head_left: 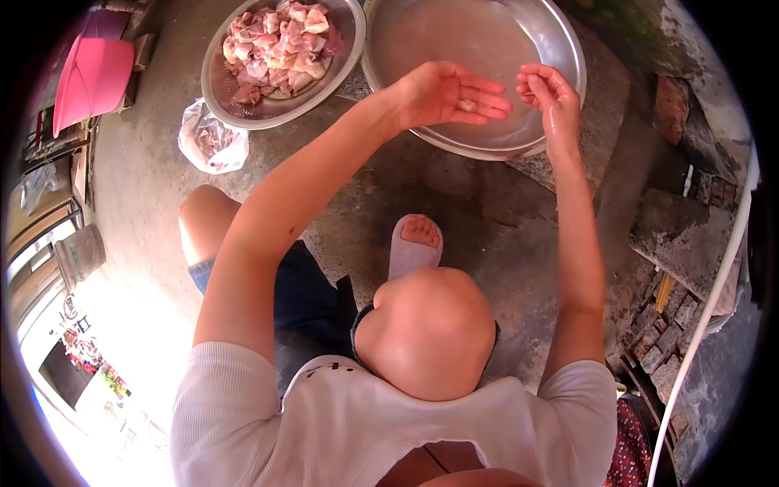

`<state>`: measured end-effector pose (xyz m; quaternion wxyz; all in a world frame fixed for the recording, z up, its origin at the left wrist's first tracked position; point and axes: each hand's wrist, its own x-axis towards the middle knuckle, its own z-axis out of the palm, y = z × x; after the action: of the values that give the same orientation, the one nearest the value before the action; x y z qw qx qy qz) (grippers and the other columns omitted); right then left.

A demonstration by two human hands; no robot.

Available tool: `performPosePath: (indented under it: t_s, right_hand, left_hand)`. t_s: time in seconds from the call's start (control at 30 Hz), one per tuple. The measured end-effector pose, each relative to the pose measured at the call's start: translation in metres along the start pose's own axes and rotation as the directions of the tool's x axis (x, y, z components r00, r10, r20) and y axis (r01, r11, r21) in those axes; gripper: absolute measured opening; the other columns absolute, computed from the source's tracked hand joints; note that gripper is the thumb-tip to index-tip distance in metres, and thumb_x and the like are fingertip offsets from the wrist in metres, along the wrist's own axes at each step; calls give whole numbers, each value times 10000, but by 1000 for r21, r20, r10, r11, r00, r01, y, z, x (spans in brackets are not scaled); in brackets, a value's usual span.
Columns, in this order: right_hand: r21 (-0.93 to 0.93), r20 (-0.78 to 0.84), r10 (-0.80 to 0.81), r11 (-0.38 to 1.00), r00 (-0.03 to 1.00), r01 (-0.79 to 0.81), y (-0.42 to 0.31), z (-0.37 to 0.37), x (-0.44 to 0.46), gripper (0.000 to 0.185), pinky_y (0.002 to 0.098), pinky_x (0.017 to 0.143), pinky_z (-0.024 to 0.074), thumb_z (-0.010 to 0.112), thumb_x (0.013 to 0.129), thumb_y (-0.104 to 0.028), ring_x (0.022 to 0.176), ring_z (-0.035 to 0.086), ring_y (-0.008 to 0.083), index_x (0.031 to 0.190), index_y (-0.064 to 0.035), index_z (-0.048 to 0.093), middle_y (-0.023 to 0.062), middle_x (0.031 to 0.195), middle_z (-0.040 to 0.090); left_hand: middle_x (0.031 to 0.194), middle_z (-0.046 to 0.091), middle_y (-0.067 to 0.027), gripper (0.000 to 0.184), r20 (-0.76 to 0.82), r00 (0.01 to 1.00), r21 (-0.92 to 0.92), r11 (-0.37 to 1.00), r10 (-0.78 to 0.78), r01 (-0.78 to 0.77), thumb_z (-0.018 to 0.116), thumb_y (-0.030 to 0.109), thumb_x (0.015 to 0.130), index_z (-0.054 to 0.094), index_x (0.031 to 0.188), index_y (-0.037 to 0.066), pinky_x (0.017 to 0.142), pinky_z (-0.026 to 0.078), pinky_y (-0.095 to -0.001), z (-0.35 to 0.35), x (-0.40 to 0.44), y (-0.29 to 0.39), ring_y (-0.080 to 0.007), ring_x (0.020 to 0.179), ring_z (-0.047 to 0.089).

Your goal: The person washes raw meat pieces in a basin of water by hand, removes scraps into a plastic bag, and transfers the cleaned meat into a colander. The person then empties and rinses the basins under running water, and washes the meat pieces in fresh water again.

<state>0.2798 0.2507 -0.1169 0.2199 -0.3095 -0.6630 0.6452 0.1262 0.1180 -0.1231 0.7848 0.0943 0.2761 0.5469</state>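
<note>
My left hand (456, 96) is held palm up over the near side of a wide metal basin (568, 49), its fingers stretched out. A small pale bit (468, 105) lies against those fingers; its kind is too small to tell. To the right, my right hand (556, 101) hangs above the basin's right side, wet, with fingers curled in and thumb against them. Whatever they pinch, if anything, cannot be made out. Cloudy water (454, 40) fills the basin. Left of it, a metal colander (350, 49) holds a heap of chopped raw meat (280, 49).
On the concrete floor below the colander sits a clear plastic bag (213, 138) with scraps in it. A pink tub (96, 77) stands at far left. Bricks (672, 109) and a white pipe (706, 316) line the right side. My slippered foot (416, 243) is in front of the basin.
</note>
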Motion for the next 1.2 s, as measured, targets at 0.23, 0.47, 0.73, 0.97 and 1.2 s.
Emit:
performPosePath:
  t_s: [0.23,0.47,0.73,0.97,1.2]
  right_hand:
    - [18,6,28,999,1000,-28,2,11,-2,137,230,659,458,492,860,-88,742,557,101,933,-28,591,38,844,593]
    - [-118,-52,75,990,996,-81,19,2,-7,186,229,702,458,527,854,-146,775,554,97,985,-26,582,33,880,584]
    - [-15,-80,156,987,984,-158,58,-37,-8,218,208,677,447,548,854,-177,796,552,92,1012,-28,563,36,913,579]
    - [-373,-15,-91,925,996,79,54,-51,6,194,223,714,438,540,855,-179,802,557,100,1000,-56,579,26,910,602]
    - [-948,-59,-22,314,998,-49,121,-16,128,399,460,804,428,498,793,-414,992,505,390,1042,-105,532,211,1065,525]
  left_hand:
    - [1223,427,-232,386,120,986,47,992,114,-121,374,94,857,374,1200,-82,970,366,-335,-2,-14,1,-275,1179,405]
    - [1097,546,-168,321,-104,955,428,879,277,-209,455,77,856,448,1150,-52,887,449,-306,18,-115,48,-238,1020,547]
    - [942,578,-93,289,-504,290,779,573,813,-255,443,241,883,536,1055,28,792,453,-285,-105,-352,93,-173,842,564]
    - [811,639,-130,258,-103,241,873,-28,965,488,469,260,859,610,971,75,651,477,-340,-215,-342,110,-212,769,627]
    - [968,604,-71,239,10,755,999,24,655,-34,429,6,853,525,1071,14,807,436,-273,-30,-72,89,-146,947,562]
